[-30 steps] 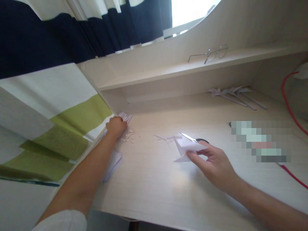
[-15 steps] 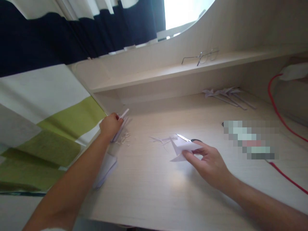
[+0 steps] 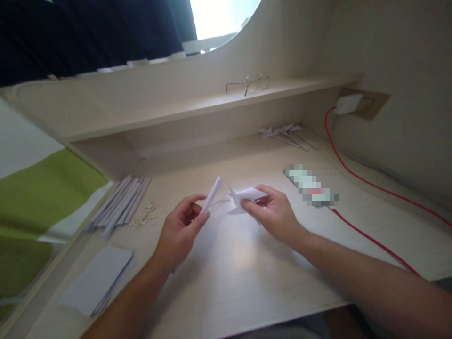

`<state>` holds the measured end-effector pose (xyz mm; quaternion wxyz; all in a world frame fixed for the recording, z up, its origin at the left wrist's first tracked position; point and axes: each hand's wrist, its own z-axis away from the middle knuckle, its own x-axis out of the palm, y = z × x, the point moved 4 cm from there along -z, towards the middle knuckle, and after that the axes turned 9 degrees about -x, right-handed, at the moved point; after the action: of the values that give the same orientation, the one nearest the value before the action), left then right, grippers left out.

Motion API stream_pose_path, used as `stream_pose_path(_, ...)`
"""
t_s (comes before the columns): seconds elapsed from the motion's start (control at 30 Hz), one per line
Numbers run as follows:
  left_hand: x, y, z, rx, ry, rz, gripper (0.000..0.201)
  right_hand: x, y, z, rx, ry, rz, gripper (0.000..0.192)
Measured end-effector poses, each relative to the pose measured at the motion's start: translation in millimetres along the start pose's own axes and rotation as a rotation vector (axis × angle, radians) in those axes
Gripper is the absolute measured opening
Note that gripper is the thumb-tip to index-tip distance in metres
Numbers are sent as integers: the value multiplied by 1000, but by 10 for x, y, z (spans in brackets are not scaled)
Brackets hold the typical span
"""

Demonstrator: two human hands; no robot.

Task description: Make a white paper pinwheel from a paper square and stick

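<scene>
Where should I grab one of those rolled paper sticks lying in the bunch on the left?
Probably pinch a stick from the paper sticks at its near end, coming from above; they lie flat, packed side by side, so the sides are blocked, and the ends look the freest part.

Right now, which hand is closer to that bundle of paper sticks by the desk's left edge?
Left. The left hand, pinching one paper stick, is just right of the bundle; the right hand is farther right.

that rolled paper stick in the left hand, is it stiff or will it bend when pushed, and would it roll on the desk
The rolled paper stick stands out straight from the left hand, held only at its lower end, so it is probably fairly stiff lengthwise. Being thin paper, it likely weighs little and would kink if squeezed. It looks round, so it may roll on the desk.
</scene>
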<state>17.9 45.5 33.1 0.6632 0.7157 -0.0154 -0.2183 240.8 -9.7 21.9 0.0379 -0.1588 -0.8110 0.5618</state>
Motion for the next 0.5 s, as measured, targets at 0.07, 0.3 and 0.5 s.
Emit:
stream_pose_path(0.07,113,-44,68,-24,-46,9,34,-18,7,-12,27,23,-21,13)
stream_pose_path(0.3,266,-119,216,-1,-78,-97,26,-22,47,-37,72,59,-74,16)
stream_pose_path(0.5,315,-161,271,72,-79,-148,22,25,117,-49,131,67,-227,18)
